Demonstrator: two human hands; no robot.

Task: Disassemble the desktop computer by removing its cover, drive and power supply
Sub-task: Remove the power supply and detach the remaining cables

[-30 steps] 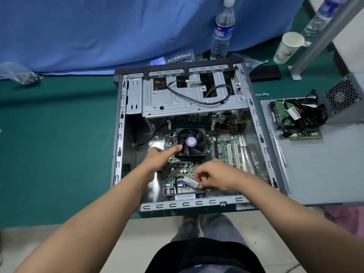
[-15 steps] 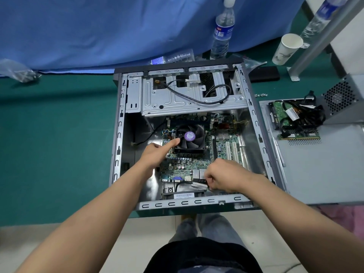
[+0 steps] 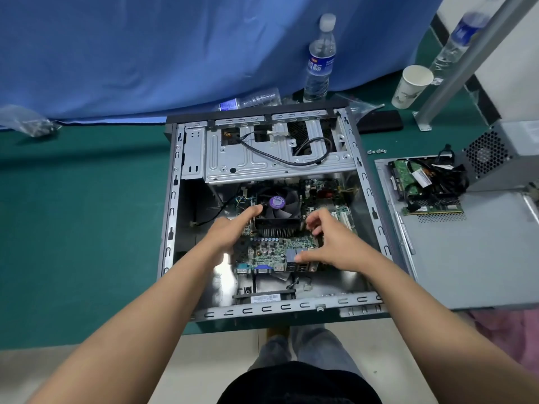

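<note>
The case (image 3: 172, 199) lies on its side on the green mat (image 3: 73, 228), open face up, so every internal part can be reached from above. The cover (image 3: 466, 258) is already off and lies flat just right of the case, serving as a parts tray: the drive (image 3: 404, 177), a tangle of cables (image 3: 440, 176) and the power supply (image 3: 501, 153) rest on its far end. Removed screws (image 3: 376, 151) sit on the mat near the case's far right corner.

Both hands are inside the case, over the motherboard (image 3: 271, 252).

- Left hand (image 3: 230, 231) — fingers extended, nearly straight, tips touching the left edge of the fan (image 3: 278, 207); it holds nothing.
- Right hand (image 3: 332, 243) — fingers loosely curled and spread beside the fan's right side, thumb stretched toward the rear ports (image 3: 291, 266). Whether the fingertips touch the board cannot be told; nothing is gripped.

Judged from this layout, the three listed removals appear complete, and the hands flanking the fan suggest the cooler or board is being checked next.
</note>
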